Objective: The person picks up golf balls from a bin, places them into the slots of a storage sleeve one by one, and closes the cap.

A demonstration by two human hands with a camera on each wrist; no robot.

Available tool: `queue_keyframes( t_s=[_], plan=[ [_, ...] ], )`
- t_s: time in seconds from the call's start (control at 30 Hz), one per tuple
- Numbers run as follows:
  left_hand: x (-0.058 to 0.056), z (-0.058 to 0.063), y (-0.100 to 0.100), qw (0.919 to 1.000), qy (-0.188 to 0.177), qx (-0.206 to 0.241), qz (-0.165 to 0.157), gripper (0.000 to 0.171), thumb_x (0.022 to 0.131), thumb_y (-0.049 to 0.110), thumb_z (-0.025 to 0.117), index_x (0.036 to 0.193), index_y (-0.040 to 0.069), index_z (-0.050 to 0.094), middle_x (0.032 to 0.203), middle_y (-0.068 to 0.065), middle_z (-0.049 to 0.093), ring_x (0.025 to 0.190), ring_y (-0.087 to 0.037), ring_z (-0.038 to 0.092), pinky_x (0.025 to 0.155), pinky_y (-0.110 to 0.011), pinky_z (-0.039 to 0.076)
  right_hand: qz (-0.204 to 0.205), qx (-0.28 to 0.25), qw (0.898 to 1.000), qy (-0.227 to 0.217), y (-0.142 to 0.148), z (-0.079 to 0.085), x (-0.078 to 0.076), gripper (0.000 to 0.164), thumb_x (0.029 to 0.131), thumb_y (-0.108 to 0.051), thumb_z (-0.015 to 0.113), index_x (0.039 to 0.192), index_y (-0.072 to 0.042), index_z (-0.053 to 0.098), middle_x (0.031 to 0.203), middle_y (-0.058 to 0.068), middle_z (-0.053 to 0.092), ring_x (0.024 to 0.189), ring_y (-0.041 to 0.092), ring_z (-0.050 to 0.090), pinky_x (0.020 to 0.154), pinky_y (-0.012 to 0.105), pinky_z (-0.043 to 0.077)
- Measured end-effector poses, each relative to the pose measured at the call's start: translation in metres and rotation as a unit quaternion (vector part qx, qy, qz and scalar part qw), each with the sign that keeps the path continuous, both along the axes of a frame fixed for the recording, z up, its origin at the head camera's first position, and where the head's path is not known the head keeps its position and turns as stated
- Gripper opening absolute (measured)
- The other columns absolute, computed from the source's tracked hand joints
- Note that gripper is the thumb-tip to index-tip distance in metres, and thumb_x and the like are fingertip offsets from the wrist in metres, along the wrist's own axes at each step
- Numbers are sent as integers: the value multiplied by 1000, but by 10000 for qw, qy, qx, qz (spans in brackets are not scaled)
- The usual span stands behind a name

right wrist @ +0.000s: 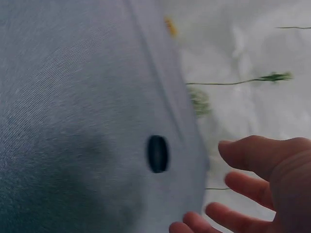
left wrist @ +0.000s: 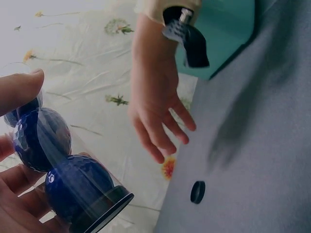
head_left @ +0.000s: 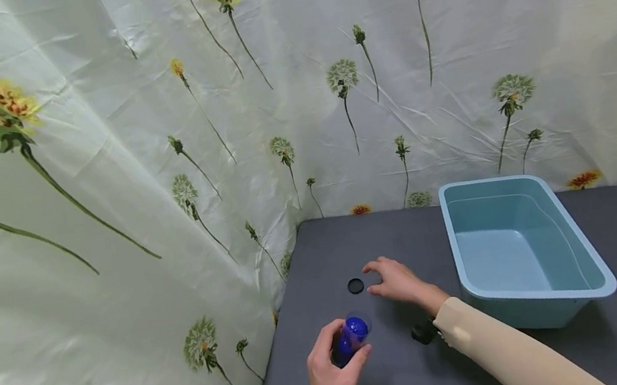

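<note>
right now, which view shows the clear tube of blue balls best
The left wrist view: the clear tube of blue balls is large there, black base visible. Head view: smaller, partly hidden by the left hand. Right wrist view: absent.

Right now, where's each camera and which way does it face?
Head: on the head, facing forward and down at the left hand, right hand and blue tub.
Left wrist: on that wrist, facing the left hand's clear tube; right hand shows too.
Right wrist: there, facing the table and black disc; right hand shows.
Wrist views share the black disc and right hand.
</note>
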State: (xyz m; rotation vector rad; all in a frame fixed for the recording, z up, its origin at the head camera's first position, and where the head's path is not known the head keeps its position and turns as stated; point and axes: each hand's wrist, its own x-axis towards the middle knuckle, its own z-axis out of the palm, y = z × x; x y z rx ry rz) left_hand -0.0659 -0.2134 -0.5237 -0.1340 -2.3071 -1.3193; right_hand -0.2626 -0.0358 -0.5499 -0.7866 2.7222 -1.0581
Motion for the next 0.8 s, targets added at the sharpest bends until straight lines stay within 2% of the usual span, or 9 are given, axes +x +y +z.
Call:
queue_keyframes(
  t_s=[0.1,0.27,0.5,0.6,0.8],
  plan=[
    [3,-1,-3,10000,-6,15,49,51,79,42,86,123,28,62,113,8,66,99,-11,66,82,-36,56,-95,204,9997,-82,-5,-14,-8,49,90,-26,78,135,-17,61,126,13,57,88,17,59,72,40,49],
    [7,-1,-9,9996,-184,86,198,52,78,45,86,122,30,62,112,10,67,99,-9,66,83,-35,55,-89,451,9989,-97,-14,-31,-18,57,91,-24,77,143,-14,55,130,15,54,101,26,61,80,46,51],
    [2,-4,-9,9998,-108,-70,148,51,79,43,86,122,28,63,110,9,66,97,-10,66,82,-35,56,283,1192,9922,212,-22,-41,-26,64,93,-27,74,151,-19,48,145,19,45,121,43,53,85,57,49],
    [1,-4,-8,9997,-192,-74,119,52,79,44,86,123,28,62,110,10,66,97,-10,66,81,-34,56,444,1460,9875,383,-29,-44,-28,63,93,-29,73,151,-23,48,147,17,44,123,43,51,87,57,49],
    [-2,-4,-7,9989,-463,15,80,53,79,49,83,123,28,62,111,9,66,100,-10,65,83,-35,55,532,1622,9827,718,-41,-50,-28,55,93,-29,73,144,-21,56,140,15,51,118,38,50,88,55,49]
  ],
)
